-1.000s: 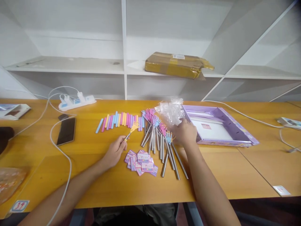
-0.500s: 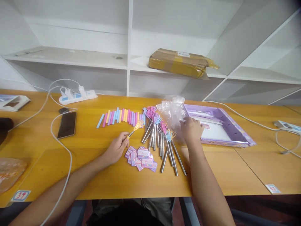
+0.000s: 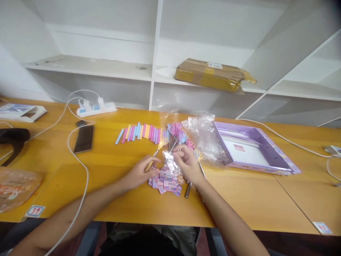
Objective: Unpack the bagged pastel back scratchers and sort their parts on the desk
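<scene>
Left hand [image 3: 140, 172]: closed round the handle of a yellow hand-shaped scratcher [image 3: 162, 143], head angled up and away, right of the fingers. Lower end of handle hidden in the fist.

Right hand [image 3: 188, 163]: thumb and fingers pinched on clear plastic [image 3: 169, 160], just right of the left hand. Glare eats its outline; can't tell where the film ends.

Right hand and forearm cover most of the other scratchers [image 3: 182, 136]: coloured heads show beyond the knuckles, a few metal rod ends below the wrist. Card pile [image 3: 167, 185] sits just below both grips, top partly masked by plastic and fingers. Row of coloured sticks [image 3: 144, 131] beyond the left hand; its right end runs behind the yellow head.

Loose clear plastic [image 3: 204, 124] beyond the right hand, edges vague; purple tray [image 3: 277, 153] right of that.

Surface: yellow-brown wood table [image 3: 119, 208], seam right of the right forearm. Well left of the left hand: phone [image 3: 84, 138], power strip [image 3: 96, 110], dark object [image 3: 14, 137] cut off by frame, unidentifiable. Behind everything, white shelving [image 3: 156, 53] with a taped carton [image 3: 210, 75].
</scene>
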Demonstrator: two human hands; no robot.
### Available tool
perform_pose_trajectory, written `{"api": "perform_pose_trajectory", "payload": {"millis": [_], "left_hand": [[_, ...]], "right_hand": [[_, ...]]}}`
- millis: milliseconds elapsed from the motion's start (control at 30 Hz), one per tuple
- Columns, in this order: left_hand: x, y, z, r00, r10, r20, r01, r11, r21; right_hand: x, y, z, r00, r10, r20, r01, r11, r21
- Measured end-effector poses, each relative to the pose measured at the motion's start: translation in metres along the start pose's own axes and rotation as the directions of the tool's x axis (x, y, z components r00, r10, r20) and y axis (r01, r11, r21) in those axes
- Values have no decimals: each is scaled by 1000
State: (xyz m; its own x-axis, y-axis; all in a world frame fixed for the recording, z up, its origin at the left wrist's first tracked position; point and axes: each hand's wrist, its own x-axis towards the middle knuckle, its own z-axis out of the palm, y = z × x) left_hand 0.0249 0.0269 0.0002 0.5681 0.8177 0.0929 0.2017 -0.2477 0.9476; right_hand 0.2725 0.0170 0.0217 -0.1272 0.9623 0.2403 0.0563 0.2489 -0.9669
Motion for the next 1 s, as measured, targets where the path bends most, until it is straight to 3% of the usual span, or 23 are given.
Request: {"api": "perform_pose_trajectory", "payload": {"millis": [67,133,267,400,467,533,600,667,733,800,900,1000], "left_hand": [[0,-2,4,1000,-4,-5,4,1000,-12],[1,-4,5,999,-33,-33,34,999,7],[0,-4,5,998,-54,-10,55,998,36],[-7,1,10,997,-24,75,23,1000,8],[-9,5,12,993,2,121,0,1000,-11],[-9,7,11,993,20,119,-16,999,-36],[-6,8,6,999,22,42,-18,996,-86],[-1,7,-4,994,-14,-104,-5,984,-179],[3,3,-14,964,-72,-257,-5,958,-287],[7,-1,-23,917,-115,-383,-44,923,-383],[11,-2,-30,861,-156,-484,-106,876,-471],[13,0,-30,835,-192,-516,-118,853,-509]], "right_hand": [[-10,8,21,990,57,131,-57,998,-3],[-15,15,32,983,84,165,-81,996,-27],[-11,14,36,986,134,99,-144,985,97],[-4,8,34,951,174,254,-205,974,101],[-1,8,33,954,176,241,-194,980,52],[2,7,28,978,155,142,-164,985,56],[6,4,18,995,94,-10,-92,984,154],[10,-2,3,985,26,-171,26,956,292],[13,-5,-12,959,-17,-284,123,925,360],[13,-5,-23,944,-59,-325,165,936,311],[6,-2,-27,967,-149,-205,161,986,44],[0,-1,-17,981,-190,29,190,933,-307]]}}
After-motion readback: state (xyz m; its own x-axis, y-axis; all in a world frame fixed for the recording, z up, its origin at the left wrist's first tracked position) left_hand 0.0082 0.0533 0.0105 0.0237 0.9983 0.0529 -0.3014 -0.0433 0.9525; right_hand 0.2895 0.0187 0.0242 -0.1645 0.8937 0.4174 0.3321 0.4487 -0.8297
